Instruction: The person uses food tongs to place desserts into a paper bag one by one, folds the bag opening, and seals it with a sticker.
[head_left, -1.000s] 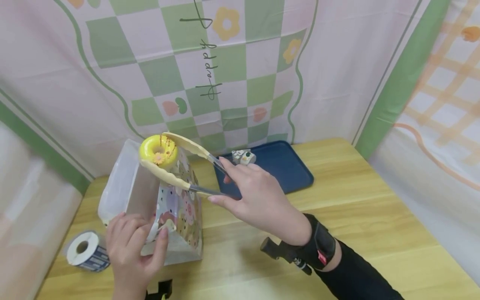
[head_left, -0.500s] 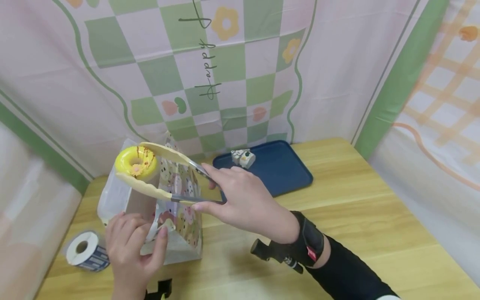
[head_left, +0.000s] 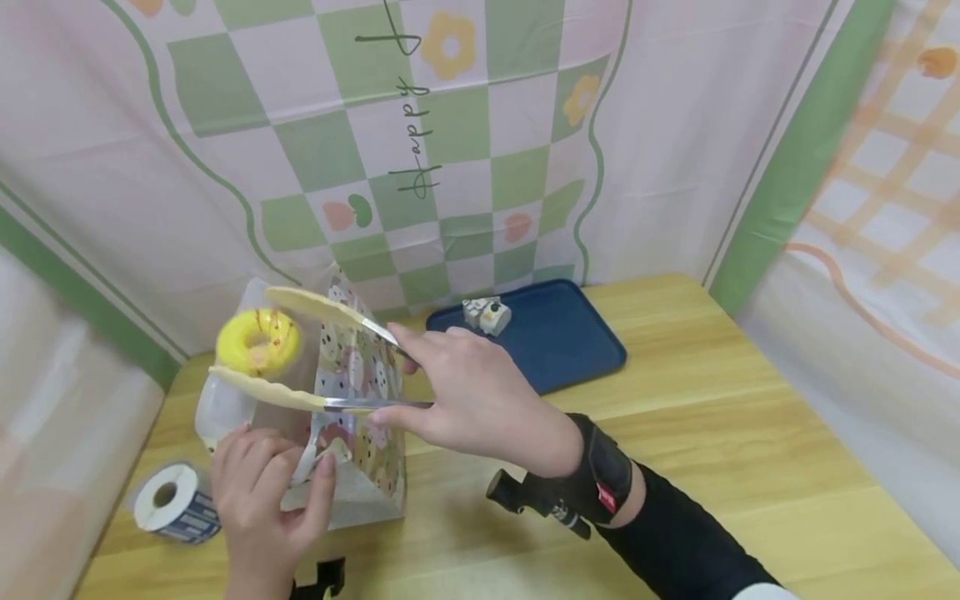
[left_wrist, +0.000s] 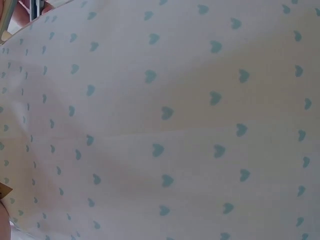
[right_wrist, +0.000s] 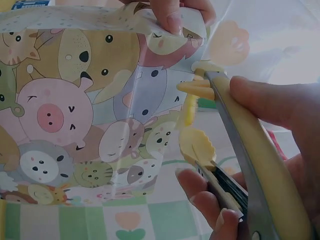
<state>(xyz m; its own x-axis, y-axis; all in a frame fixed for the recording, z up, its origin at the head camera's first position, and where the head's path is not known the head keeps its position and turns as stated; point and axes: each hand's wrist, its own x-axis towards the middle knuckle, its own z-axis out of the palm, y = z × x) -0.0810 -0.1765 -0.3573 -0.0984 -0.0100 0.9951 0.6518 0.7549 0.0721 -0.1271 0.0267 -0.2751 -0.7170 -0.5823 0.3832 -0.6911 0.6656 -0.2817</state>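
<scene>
In the head view my right hand (head_left: 472,396) holds a pair of tongs (head_left: 318,307) with cream scalloped tips, their arms spread wide. A yellow donut (head_left: 243,348) with brown drizzle sits between the tips, over the mouth of a paper bag (head_left: 378,433) printed with cartoon animals. The upper tip stands apart from the donut; whether the lower one touches it, I cannot tell. My left hand (head_left: 262,492) pinches the bag's near rim. The right wrist view shows my thumb and fingers (right_wrist: 207,202) on the tongs beside the bag's printed side (right_wrist: 82,105).
A blue tray (head_left: 570,329) bearing small white cake-like pieces (head_left: 487,316) lies at the back of the wooden table (head_left: 675,433). Left of the bag stands a label roll (head_left: 176,504). A patterned curtain (head_left: 457,142) hangs behind the table.
My right hand has moved left with the tongs, bringing the donut over the bag's mouth. The tongs' arms have spread and the donut has dropped lower. The left hand has stayed on the rim.
</scene>
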